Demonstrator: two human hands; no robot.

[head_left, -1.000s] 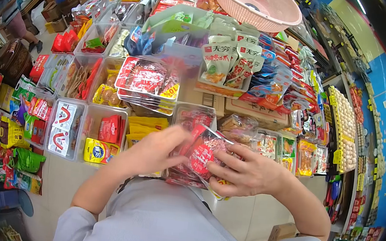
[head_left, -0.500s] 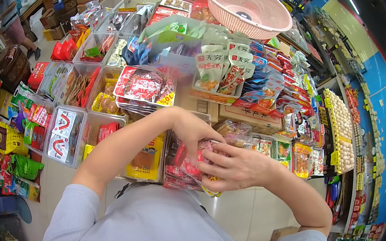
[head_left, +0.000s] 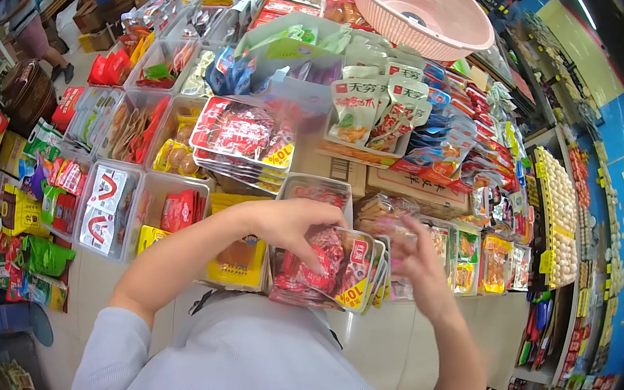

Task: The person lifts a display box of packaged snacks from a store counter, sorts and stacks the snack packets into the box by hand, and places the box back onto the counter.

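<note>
Red snack packets (head_left: 323, 263) with a yellow corner label stand in a clear bin in front of my body. My left hand (head_left: 289, 223) reaches over them from the left, thumb and fingers closed on the upper edge of the packets. To their right, my right hand (head_left: 417, 259) is raised with its fingers apart, slightly blurred, holding nothing. Several similar packets lean at the bin's right side. Behind and to the left, a stack of flat red packets (head_left: 244, 136) lies on top of the bins.
A pink basket (head_left: 420, 13) sits at the far end. White pouches (head_left: 377, 109) fill a box in the middle. Clear bins of snacks (head_left: 109, 209) stand to the left, egg trays (head_left: 556, 217) to the right. A person (head_left: 32, 28) is at the far left.
My right hand has let go of the packets and moved right, its fingers spreading. The red packets now show their faces and yellow label. My left hand stays over the bin.
</note>
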